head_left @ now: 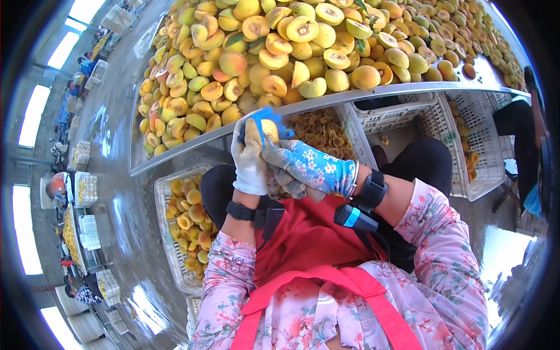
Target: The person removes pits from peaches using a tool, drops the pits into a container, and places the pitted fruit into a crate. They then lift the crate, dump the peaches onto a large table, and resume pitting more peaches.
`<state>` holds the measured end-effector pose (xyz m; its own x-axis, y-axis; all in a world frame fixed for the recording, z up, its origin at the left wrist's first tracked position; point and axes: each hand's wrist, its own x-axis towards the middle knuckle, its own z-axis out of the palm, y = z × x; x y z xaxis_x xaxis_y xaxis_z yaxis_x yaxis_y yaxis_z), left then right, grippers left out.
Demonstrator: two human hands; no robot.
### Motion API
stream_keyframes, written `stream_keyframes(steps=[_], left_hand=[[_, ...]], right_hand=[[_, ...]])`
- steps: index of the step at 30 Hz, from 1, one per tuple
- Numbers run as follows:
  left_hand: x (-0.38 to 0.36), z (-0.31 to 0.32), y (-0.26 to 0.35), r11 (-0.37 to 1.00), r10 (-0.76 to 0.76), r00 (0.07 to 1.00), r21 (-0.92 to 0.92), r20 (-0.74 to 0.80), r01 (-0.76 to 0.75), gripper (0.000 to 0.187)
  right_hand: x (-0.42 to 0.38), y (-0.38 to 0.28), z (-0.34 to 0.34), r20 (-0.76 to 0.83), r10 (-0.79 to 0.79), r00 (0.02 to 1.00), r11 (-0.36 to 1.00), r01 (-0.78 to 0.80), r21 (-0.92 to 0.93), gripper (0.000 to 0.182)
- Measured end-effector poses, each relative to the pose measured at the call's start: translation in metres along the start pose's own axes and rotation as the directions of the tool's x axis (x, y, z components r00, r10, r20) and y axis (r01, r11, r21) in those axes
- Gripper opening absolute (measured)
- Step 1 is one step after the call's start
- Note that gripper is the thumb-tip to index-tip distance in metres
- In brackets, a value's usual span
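My left hand [251,154], in a white glove with blue on the fingers, is closed around a yellow peach [269,130] just beyond the table edge. Only part of the peach shows between the fingers. Against it rests my right hand [309,168], in a blue floral glove with a grey palm. Its fingers are curled tight, and whatever they grip is hidden. Beyond both hands, a large heap of whole and halved peaches [303,29] covers the metal-edged table [350,97].
A white crate [169,251] of peach halves stands left of my legs. Under the table, peach pieces [319,129] lie beside more white crates [458,146]. Another person's dark-clothed leg [516,131] is at right. Workers and crates line the wet floor [111,192] at left.
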<state>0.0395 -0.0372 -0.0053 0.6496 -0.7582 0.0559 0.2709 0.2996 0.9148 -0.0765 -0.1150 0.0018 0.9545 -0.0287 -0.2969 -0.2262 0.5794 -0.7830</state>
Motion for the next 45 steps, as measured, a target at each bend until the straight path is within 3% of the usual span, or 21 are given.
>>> stream_keyframes(steps=[1,4,5,7,8,10,13,15,16,17,20,24,26,27,30,32,33,35,41,45], left_hand=[[0.0,0.001,0.001,1.0,-0.02,1.0,0.01,-0.001,0.02,0.041],[-0.002,0.002,0.01,0.999,-0.044,0.999,0.032,-0.003,0.044,0.041],[-0.001,0.002,0.009,0.999,-0.035,0.999,0.035,0.012,0.035,0.04],[0.004,-0.001,0.003,0.989,-0.007,1.0,0.147,0.028,0.002,0.038],[0.003,0.0,-0.002,0.998,-0.056,0.998,0.038,-0.003,0.056,0.035],[0.003,0.001,0.003,1.0,-0.024,0.997,0.015,0.077,0.022,0.033],[-0.004,0.013,0.018,0.993,-0.061,0.998,-0.097,0.013,0.062,0.032],[0.0,0.01,0.012,1.0,0.0,1.0,0.006,0.028,0.0,0.032],[0.003,0.005,0.006,0.998,0.025,0.999,0.055,0.04,-0.028,0.032],[0.008,-0.004,-0.003,0.993,-0.116,0.993,0.021,0.004,0.116,0.031],[0.002,0.003,0.003,0.993,0.036,0.998,-0.11,0.052,-0.031,0.031],[0.005,0.003,0.012,0.998,-0.011,0.998,-0.061,0.062,0.015,0.035],[0.007,-0.001,0.011,0.977,-0.06,0.99,-0.195,0.124,0.083,0.035],[0.007,-0.003,0.01,0.973,-0.068,0.988,-0.209,0.137,0.095,0.035],[0.006,0.0,0.009,0.977,-0.05,0.991,-0.201,0.123,0.074,0.035],[0.006,0.002,0.007,0.967,-0.029,0.989,-0.246,0.147,0.065,0.035],[0.006,0.0,0.008,0.989,-0.04,0.988,-0.134,0.151,0.061,0.038],[0.007,-0.001,0.008,0.967,-0.057,0.981,-0.236,0.186,0.101,0.041],[0.008,0.001,0.017,0.956,-0.099,0.973,-0.251,0.21,0.151,0.047],[0.014,-0.009,0.01,0.96,-0.064,0.954,-0.242,0.292,0.138,0.046]], right_hand=[[-0.005,-0.005,0.002,0.01,0.035,0.999,0.995,-0.036,0.091,0.033],[-0.006,-0.008,-0.005,0.26,0.045,0.965,0.901,-0.152,0.405,0.033],[-0.01,-0.01,-0.001,0.206,0.065,0.976,0.914,-0.141,0.38,0.032],[-0.004,-0.003,0.002,0.007,-0.013,1.0,0.996,0.012,0.083,0.03],[-0.002,0.0,0.003,-0.083,-0.075,0.994,0.995,0.068,-0.078,0.029],[-0.01,-0.012,0.003,0.035,0.025,0.999,0.987,-0.03,0.159,0.033],[-0.003,-0.007,-0.011,0.323,0.08,0.943,0.802,-0.253,0.541,0.033],[0.0,-0.004,-0.001,0.066,0.05,0.997,0.977,-0.062,0.204,0.034],[0.0,-0.004,0.003,-0.06,-0.01,0.998,1.0,0.01,0.005,0.035],[0.004,0.0,0.001,-0.09,-0.054,0.994,0.995,0.046,-0.093,0.037],[-0.002,-0.006,0.001,0.044,0.13,0.991,0.953,-0.137,0.269,0.024],[-0.003,-0.009,-0.005,0.288,0.11,0.951,0.841,-0.244,0.483,0.028],[0.003,-0.004,-0.012,0.371,0.072,0.926,0.81,-0.271,0.52,0.03],[0.001,-0.007,-0.01,0.359,0.099,0.928,0.799,-0.289,0.527,0.029],[-0.002,-0.011,0.011,-0.048,0.016,0.999,0.998,-0.013,0.064,0.03],[0.001,-0.01,-0.001,0.106,0.116,0.988,0.947,-0.142,0.289,0.033],[-0.002,-0.013,-0.003,0.188,0.146,0.971,0.895,-0.211,0.392,0.033],[-0.005,-0.014,-0.003,0.353,0.123,0.928,0.794,-0.305,0.525,0.031],[-0.002,-0.016,-0.006,0.405,0.117,0.907,0.776,-0.338,0.532,0.027],[-0.006,-0.032,0.014,0.184,0.201,0.962,0.929,-0.247,0.274,0.028]])
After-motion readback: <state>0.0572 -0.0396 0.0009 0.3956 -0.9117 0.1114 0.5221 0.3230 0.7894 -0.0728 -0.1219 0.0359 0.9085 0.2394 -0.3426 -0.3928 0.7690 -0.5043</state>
